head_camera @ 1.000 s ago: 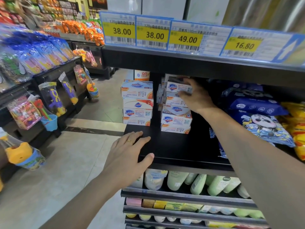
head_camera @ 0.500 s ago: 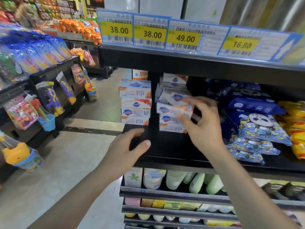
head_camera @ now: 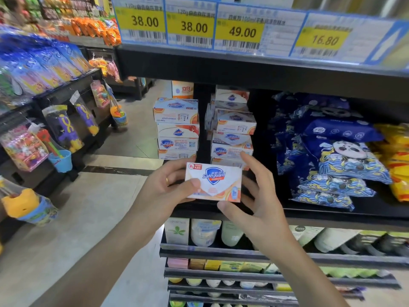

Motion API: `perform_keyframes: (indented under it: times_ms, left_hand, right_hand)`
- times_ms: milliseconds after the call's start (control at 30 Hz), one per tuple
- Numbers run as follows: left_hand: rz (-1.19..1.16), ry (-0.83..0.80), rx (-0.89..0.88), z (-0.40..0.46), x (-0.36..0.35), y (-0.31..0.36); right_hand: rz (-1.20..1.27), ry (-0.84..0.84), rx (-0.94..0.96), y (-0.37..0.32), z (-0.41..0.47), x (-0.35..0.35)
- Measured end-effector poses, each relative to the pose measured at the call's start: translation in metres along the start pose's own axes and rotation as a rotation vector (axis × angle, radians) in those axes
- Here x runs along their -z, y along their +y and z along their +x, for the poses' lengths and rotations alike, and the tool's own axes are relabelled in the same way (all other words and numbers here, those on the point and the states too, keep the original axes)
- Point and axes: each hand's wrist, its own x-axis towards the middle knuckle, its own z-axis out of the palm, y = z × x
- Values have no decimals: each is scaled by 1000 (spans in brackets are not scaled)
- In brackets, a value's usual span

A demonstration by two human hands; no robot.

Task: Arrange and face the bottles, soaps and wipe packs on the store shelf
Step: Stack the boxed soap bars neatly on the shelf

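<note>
Both hands pinch a Safeguard soap box [head_camera: 213,182] near the shelf edge [head_camera: 332,216]: left hand [head_camera: 163,191] thumb across its left face, right hand [head_camera: 259,209] fingers along its right side, thumb underneath.

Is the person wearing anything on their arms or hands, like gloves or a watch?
No gloves and no watch that shows. Both forearms are bare right down to the picture's edge, with no sleeves in sight. The left hand wears one thin gold-coloured ring on a finger. The right hand shows no ring on the fingers that can be seen.
</note>
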Motion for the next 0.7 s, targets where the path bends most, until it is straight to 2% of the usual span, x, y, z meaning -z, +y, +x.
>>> perform_keyframes:
  times_ms: [133,367,500,567,600,700]
  left_hand:
    - [-6,-22,-44,-2,5,-2]
    - [21,-75,-75,-4,8,-2]
    - [24,-135,-14,5,17,0]
    - [-38,-112,2,11,23,1]
    - [-6,-108,-37,10,26,0]
    - [326,-191,-244,-1,27,-2]
  right_hand:
    - [160,-49,-107,-7,0,5]
    - [275,32,-266,-9,10,4]
    - [328,65,-336,-9,13,7]
    - [359,84,-371,-9,14,7]
    - [384,94,-393,-10,15,7]
    - [450,89,-458,-12,18,8]
